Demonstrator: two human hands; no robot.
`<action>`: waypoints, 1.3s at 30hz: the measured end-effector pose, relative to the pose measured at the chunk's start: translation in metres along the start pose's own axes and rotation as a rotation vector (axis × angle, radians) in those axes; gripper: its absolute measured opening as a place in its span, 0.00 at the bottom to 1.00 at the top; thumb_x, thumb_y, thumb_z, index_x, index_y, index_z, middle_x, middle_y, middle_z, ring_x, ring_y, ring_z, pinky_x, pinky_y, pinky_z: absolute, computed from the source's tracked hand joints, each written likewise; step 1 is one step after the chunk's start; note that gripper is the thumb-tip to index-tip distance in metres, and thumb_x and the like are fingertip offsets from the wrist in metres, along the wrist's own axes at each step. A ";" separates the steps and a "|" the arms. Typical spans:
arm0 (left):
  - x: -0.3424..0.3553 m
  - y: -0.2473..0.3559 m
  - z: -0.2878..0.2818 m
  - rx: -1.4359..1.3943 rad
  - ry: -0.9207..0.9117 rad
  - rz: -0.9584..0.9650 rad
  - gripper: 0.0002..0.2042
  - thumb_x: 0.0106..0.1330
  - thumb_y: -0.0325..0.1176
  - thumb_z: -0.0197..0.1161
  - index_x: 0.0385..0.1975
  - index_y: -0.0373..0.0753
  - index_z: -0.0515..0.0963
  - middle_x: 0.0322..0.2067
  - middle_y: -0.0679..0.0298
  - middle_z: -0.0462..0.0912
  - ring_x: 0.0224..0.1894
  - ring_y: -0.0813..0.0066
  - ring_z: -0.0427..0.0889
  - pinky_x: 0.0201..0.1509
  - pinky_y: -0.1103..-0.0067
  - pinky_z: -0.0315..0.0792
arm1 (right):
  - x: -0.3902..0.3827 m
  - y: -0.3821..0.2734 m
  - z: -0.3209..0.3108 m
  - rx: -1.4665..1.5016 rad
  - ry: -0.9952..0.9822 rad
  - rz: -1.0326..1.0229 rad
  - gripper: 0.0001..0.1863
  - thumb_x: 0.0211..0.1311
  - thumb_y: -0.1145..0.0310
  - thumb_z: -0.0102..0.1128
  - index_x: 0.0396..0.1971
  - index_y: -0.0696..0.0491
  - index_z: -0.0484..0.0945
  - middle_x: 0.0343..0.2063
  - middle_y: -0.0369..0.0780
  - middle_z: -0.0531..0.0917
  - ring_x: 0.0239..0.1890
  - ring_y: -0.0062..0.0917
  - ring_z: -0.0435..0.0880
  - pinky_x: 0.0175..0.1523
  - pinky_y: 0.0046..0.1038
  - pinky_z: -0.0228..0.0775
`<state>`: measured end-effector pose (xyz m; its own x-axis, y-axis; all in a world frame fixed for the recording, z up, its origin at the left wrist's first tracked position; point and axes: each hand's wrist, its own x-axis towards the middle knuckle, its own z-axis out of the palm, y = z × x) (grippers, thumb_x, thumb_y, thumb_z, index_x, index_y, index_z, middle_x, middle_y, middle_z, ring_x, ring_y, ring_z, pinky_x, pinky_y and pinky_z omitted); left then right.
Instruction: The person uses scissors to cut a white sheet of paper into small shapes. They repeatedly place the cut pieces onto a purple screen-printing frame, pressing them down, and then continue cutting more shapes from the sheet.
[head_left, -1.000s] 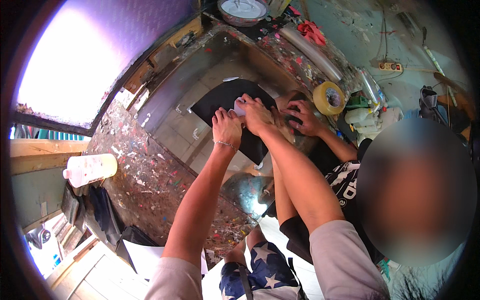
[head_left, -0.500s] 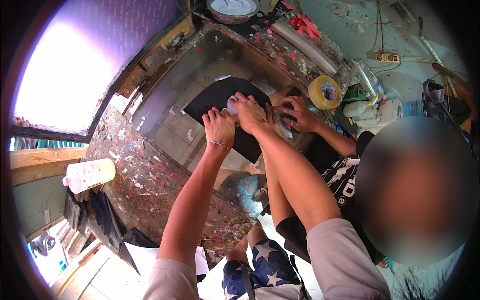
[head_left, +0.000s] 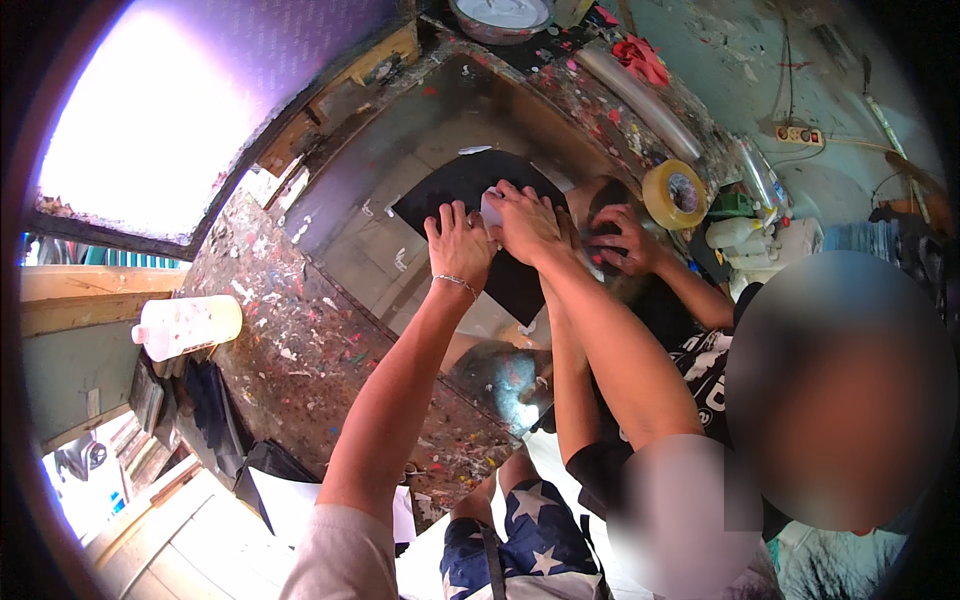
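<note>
A black flat piece (head_left: 430, 196), like cut fabric, lies on the glass top (head_left: 390, 165) of the work table. My left hand (head_left: 460, 245) rests on it with fingers spread and a thin bracelet at the wrist. Just to the right, my right hand (head_left: 530, 225) bends its fingers around a small whitish piece (head_left: 490, 208) and presses it onto the black one; the fingers partly cover it. A co-worker's hand (head_left: 630, 240) hovers by the right edge with curled fingers. Their other arm (head_left: 570, 350) passes beneath my right forearm, its hand mostly hidden.
A tape roll (head_left: 673, 195) and a clear plastic roll (head_left: 640, 105) lie along the table's far right side. A basin (head_left: 502, 20) stands at the back. On the left are a bottle (head_left: 190, 327) and a bright framed screen (head_left: 130, 130). The co-worker leans in from the right.
The whole view has shifted, so everything sits further right. My hands keep their place on the black piece. The pale strip by the co-worker's fingers no longer shows at the right edge.
</note>
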<state>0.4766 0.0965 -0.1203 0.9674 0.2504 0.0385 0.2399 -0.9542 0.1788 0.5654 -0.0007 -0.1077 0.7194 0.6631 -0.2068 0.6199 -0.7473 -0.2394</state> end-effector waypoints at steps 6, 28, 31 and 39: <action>0.003 0.000 0.004 -0.031 0.004 0.005 0.21 0.58 0.45 0.60 0.44 0.35 0.78 0.48 0.55 0.71 0.55 0.59 0.65 0.57 0.62 0.58 | 0.000 0.006 -0.004 0.082 0.029 -0.043 0.26 0.50 0.64 0.68 0.52 0.49 0.74 0.57 0.39 0.71 0.57 0.39 0.69 0.59 0.43 0.63; -0.153 -0.070 -0.072 -0.506 0.173 -0.017 0.16 0.52 0.25 0.67 0.41 0.37 0.74 0.44 0.55 0.75 0.48 0.53 0.72 0.53 0.64 0.68 | 0.019 0.009 -0.018 0.306 0.345 -0.168 0.20 0.54 0.65 0.59 0.46 0.58 0.77 0.44 0.47 0.78 0.50 0.43 0.76 0.55 0.39 0.69; -0.196 -0.080 -0.085 -0.525 0.202 -0.100 0.13 0.54 0.25 0.66 0.40 0.37 0.75 0.42 0.56 0.76 0.46 0.55 0.73 0.51 0.65 0.68 | 0.022 0.010 -0.038 0.314 0.405 -0.117 0.17 0.55 0.68 0.57 0.44 0.58 0.78 0.44 0.47 0.79 0.47 0.43 0.78 0.53 0.39 0.71; -0.267 -0.076 -0.095 -0.602 0.201 -0.465 0.09 0.58 0.24 0.63 0.39 0.34 0.76 0.40 0.54 0.78 0.45 0.57 0.76 0.50 0.69 0.70 | 0.000 0.025 -0.053 0.446 0.628 0.037 0.13 0.53 0.75 0.61 0.41 0.58 0.80 0.36 0.45 0.82 0.35 0.34 0.82 0.41 0.33 0.74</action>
<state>0.1926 0.1180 -0.0512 0.7310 0.6823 -0.0040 0.4757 -0.5054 0.7199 0.5974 -0.0213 -0.0635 0.8626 0.3893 0.3231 0.5030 -0.5915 -0.6301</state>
